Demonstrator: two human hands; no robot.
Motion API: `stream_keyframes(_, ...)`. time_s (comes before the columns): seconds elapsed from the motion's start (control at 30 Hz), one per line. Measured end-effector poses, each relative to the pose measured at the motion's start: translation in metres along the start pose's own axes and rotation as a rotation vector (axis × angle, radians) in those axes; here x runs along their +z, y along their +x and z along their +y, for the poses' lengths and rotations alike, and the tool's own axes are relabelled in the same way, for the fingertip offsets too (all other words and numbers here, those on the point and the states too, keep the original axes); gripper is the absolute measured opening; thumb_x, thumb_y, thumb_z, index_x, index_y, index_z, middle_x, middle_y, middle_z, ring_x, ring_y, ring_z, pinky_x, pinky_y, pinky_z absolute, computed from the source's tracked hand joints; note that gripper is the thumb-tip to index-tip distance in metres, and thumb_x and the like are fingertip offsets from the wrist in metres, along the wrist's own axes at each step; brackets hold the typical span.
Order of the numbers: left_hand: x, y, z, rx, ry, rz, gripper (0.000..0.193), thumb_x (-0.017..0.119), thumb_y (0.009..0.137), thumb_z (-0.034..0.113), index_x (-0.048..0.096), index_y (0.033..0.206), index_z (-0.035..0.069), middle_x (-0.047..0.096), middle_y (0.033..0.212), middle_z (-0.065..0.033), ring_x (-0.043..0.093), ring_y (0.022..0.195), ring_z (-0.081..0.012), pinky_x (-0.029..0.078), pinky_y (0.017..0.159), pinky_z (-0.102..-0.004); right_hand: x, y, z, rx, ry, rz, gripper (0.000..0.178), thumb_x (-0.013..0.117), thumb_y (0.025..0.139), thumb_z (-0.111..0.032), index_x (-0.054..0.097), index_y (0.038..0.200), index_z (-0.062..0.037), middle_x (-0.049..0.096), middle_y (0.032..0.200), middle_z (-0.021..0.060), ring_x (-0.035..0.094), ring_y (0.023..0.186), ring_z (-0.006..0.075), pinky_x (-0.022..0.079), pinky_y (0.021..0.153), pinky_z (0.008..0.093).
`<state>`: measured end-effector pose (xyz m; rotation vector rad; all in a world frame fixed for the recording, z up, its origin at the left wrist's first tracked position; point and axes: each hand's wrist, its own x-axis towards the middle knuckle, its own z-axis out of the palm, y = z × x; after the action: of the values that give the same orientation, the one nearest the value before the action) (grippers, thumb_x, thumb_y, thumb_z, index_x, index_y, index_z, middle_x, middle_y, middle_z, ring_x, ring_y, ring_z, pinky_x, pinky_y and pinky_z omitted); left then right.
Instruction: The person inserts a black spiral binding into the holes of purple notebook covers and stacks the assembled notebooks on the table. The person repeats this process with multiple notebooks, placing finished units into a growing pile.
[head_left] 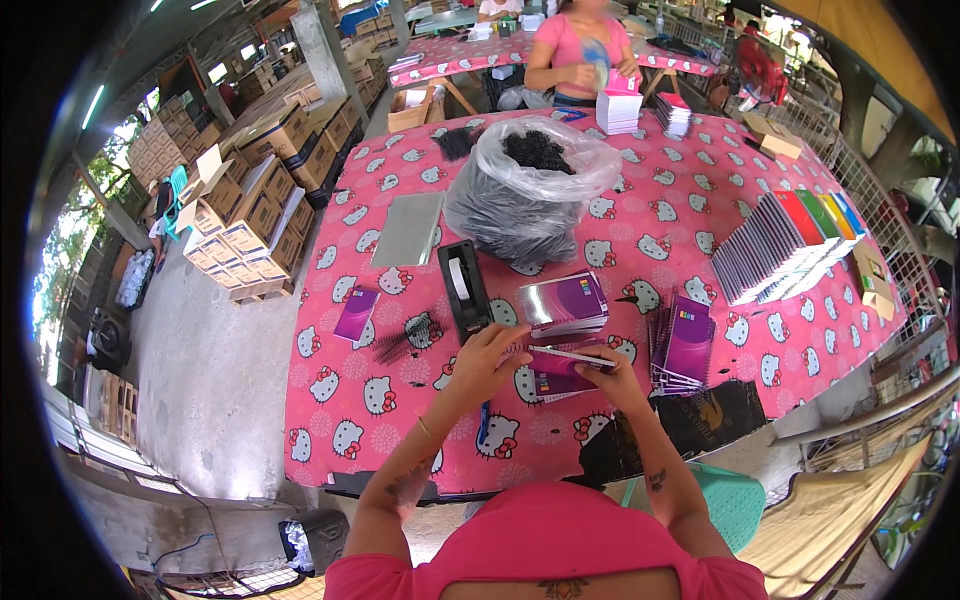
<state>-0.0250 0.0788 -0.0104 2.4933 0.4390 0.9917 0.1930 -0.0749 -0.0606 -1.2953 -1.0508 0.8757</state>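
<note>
A small purple notebook (568, 353) is tilted nearly edge-on between my hands. My right hand (612, 378) grips its right end, thumb and fingers closed. My left hand (488, 364) is closed at its left end, fingertips pinched on the edge; whether a thin coil is also in them is too small to tell. Directly below lies another purple notebook (555, 386), partly covered. Just beyond are a stack of purple notebooks (568, 303) and a black tape dispenser (466, 290). Loose black spiral coils (408, 340) lie left of my left hand, beside a single purple cover (356, 312).
A clear bag of black coils (530, 190) stands mid-table. Spiral-bound purple notebooks (684, 342) are piled at right, near a long row of colourful notebooks (785, 245). A blue pen (484, 424) lies near me. Across the table, a person in pink (583, 55) handles notebooks.
</note>
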Motion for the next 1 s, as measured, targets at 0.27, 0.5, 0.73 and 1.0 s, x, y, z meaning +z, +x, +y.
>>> stream_keyframes(0.27,-0.002,0.016,0.033,0.011,0.370,-0.208,0.061,0.057,0.095,0.046,0.050,0.138,0.003,0.047,0.140,-0.0195,0.048,0.126,-0.0374,0.036,0.103,-0.0561,0.010,-0.009,-0.026,0.063,0.047,0.064,0.027,0.072,0.088,-0.003,0.069,0.115,0.0003,0.070,0.098,0.0002,0.059,0.087,0.0070,0.048,0.079,0.0233)
stream_keyframes(0.5,0.031,-0.015,0.043,0.021,0.643,-0.200,0.084,0.051,0.094,0.058,0.038,0.145,-0.007,0.032,0.155,-0.0256,0.026,0.147,-0.0409,0.011,0.115,-0.0664,0.020,-0.018,-0.048,0.139,0.094,0.113,0.029,0.071,0.090,-0.005,0.067,0.117,0.0027,0.070,0.100,0.0049,0.063,0.090,0.0090,0.051,0.081,0.0254)
stream_keyframes(0.73,0.037,-0.025,0.049,0.073,0.539,-0.164,0.078,0.047,0.096,0.057,0.042,0.146,-0.001,0.035,0.157,-0.0198,0.029,0.148,-0.0362,0.013,0.117,-0.0615,0.013,-0.020,-0.050,0.101,-0.011,0.123,0.030,0.072,0.091,-0.009,0.067,0.118,0.0027,0.068,0.096,0.0011,0.060,0.084,0.0059,0.050,0.074,0.0232)
stream_keyframes(1.0,0.026,-0.003,0.066,0.110,0.465,-0.223,0.079,0.047,0.096,0.050,0.035,0.148,-0.008,0.033,0.155,-0.0282,0.025,0.149,-0.0407,0.012,0.116,-0.0644,0.016,-0.022,-0.045,0.168,0.050,0.121,0.026,0.072,0.091,-0.010,0.069,0.114,0.0017,0.067,0.091,-0.0012,0.058,0.078,0.0046,0.048,0.068,0.0221)
